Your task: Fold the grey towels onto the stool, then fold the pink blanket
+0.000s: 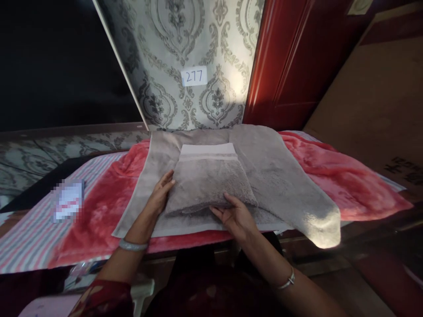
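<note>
A small grey towel [208, 180], folded into a rectangle with a pale band at its far end, lies on a larger spread grey towel [274, 176]. My right hand [235, 215] grips the near edge of the folded towel, thumb on top and fingers underneath. At the folded towel's left edge, my left hand [161, 193] rests with its fingers stretched out, touching the side. The right corner of the spread towel droops past the front edge in sunlight.
Under the towels lie a red plush blanket [105, 198] and a striped cloth [36, 229]. A blurred pale item [69, 202] sits at left. Behind stand a dark screen [59, 61], a patterned wall with a "277" paper [194, 76], a red door [284, 57] and a cardboard box [373, 97].
</note>
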Motion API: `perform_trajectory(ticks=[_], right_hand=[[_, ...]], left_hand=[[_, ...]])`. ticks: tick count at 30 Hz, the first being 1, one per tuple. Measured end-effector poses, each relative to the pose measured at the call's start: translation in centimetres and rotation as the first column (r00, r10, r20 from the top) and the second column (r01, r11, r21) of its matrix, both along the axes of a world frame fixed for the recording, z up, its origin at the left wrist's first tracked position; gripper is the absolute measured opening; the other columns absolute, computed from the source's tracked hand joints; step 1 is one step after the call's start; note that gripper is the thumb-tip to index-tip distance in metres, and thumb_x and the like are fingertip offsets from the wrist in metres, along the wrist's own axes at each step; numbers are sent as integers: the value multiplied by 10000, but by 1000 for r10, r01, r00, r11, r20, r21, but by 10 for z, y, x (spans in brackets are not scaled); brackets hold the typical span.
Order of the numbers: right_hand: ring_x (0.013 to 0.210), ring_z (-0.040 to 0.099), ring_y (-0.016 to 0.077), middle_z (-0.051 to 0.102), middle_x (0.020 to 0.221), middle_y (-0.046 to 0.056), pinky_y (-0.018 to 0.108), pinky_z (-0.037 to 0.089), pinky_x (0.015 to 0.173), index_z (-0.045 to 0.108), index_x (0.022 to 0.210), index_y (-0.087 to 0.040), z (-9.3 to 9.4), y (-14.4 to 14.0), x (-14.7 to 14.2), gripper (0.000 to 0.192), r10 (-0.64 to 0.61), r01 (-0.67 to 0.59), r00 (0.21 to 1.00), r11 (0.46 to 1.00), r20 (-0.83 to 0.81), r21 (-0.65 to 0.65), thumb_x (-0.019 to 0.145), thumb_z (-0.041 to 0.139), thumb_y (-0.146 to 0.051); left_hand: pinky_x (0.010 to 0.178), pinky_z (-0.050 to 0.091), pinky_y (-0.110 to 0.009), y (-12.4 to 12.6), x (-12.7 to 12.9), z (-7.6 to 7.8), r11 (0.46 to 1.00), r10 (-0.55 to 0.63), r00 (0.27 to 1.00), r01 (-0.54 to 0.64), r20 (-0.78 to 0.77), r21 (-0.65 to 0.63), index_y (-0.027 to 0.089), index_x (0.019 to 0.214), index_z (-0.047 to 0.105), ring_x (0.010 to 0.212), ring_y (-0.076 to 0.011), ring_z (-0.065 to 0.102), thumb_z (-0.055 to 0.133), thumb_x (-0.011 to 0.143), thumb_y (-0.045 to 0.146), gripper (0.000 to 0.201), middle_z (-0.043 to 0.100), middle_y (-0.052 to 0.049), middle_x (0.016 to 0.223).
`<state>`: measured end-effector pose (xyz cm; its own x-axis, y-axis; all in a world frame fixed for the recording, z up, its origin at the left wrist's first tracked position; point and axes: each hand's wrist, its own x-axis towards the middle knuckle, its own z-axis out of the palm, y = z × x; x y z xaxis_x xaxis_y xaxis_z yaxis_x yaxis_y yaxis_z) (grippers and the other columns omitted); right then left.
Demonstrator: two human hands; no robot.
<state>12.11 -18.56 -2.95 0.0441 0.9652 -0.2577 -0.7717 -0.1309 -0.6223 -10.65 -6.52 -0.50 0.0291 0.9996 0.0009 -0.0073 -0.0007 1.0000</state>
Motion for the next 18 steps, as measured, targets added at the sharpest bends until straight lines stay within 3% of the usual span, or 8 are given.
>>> perform_trajectory(ticks=[3,6,10,14,18], right_hand=[[1230,648,272,725,1191,65,491,574,1049,611,1159,-256,17,8,3,382,-41,45,996,998,-73,44,800,744,-242],[1190,671,241,743,1130,31,477,583,1048,618,1073,-264,33,10,4,326,-82,88,985,996,-154,33,790,755,-182],[1115,703,223,752,1071,9,469,595,1035,601,961,-266,31,9,0,275,-73,78,982,997,-172,22,775,779,-172],[1070,717,243,753,1105,34,501,585,1026,614,981,-251,14,0,1,284,1,4,992,999,-122,38,765,796,-216],[1080,714,285,733,1218,92,520,565,1016,640,1084,-237,3,-20,27,379,-5,4,997,1000,-71,-13,749,802,-305]], left_hand=[[1206,414,-359,-12,-1,14,979,159,974,-135,159,-153,190,1267,685,1431,-262,522,658,832,249,440,670,-87,1425],[1072,550,-409,-26,-3,24,928,225,916,-97,333,-359,179,1210,700,1243,-279,677,597,898,301,350,782,-88,1186],[872,636,-482,-24,1,30,866,174,876,82,450,-494,160,1307,649,977,-316,773,570,912,396,467,807,-110,979],[898,628,-459,0,10,39,844,64,885,199,462,-498,124,1340,653,966,-327,778,580,886,413,543,809,-136,977],[894,628,-481,16,12,49,838,14,876,253,482,-483,117,1339,666,933,-337,784,563,878,311,510,811,-138,973]])
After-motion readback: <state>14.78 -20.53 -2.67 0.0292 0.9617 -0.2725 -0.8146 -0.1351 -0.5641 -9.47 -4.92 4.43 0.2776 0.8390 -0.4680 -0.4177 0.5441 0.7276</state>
